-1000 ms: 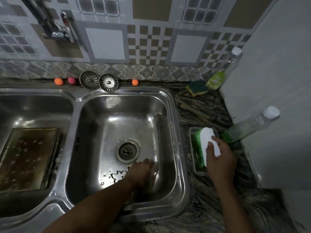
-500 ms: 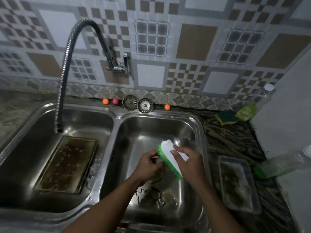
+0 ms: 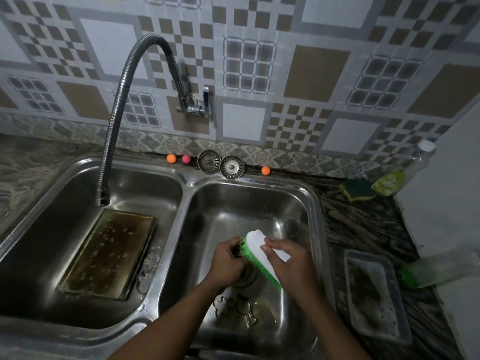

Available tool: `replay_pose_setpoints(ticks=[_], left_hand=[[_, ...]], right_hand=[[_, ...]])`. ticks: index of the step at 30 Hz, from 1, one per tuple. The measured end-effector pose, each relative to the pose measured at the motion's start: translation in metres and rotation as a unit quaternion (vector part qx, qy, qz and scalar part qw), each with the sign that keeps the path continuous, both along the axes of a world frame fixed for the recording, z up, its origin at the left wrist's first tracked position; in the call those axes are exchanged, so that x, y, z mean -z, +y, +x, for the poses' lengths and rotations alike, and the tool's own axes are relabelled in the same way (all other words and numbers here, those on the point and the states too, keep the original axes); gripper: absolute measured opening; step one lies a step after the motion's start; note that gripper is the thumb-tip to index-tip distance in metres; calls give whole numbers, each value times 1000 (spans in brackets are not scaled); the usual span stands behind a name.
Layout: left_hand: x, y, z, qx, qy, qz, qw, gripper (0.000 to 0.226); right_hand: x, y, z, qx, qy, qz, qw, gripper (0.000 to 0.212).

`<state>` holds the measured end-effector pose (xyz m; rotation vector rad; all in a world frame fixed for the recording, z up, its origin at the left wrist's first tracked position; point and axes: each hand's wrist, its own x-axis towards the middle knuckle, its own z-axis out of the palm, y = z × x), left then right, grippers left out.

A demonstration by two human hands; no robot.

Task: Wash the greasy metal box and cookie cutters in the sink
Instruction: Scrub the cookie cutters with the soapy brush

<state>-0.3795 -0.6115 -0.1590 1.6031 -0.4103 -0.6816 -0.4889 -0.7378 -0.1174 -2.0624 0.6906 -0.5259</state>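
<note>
Our right hand [image 3: 291,263] grips a white, green-bristled plastic scrub brush [image 3: 255,246] against a small dark object [image 3: 237,252] our left hand [image 3: 227,263] clutches.

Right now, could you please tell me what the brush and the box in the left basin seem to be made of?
Brush: probably plastic, judging by its smooth white back and bright green bristles. Box: seemingly thin sheet metal, dull under a brown greasy film, with a paler raised rim.

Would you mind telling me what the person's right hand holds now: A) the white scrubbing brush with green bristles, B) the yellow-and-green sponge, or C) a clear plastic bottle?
A: the right hand grips the white scrubbing brush with green bristles above the steel sink.
</note>
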Motion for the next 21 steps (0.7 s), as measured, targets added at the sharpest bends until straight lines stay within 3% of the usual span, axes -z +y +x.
replay_pose_setpoints(ticks=[10, 12, 16, 21], left_hand=[[2, 2, 4, -34, 6, 10, 999, 45], [3, 1, 4, -72, 102, -22, 992, 41], [-9, -7, 4, -109, 342, -132, 924, 32], [-17, -14, 3, -103, 429, -193, 876, 33]], right_hand=[[9, 10, -4, 37, -23, 9, 999, 17], [8, 6, -2, 77, -39, 36, 996, 15], [3, 7, -5, 65, -41, 87, 993, 16], [4, 6, -9, 87, -47, 78, 992, 16]])
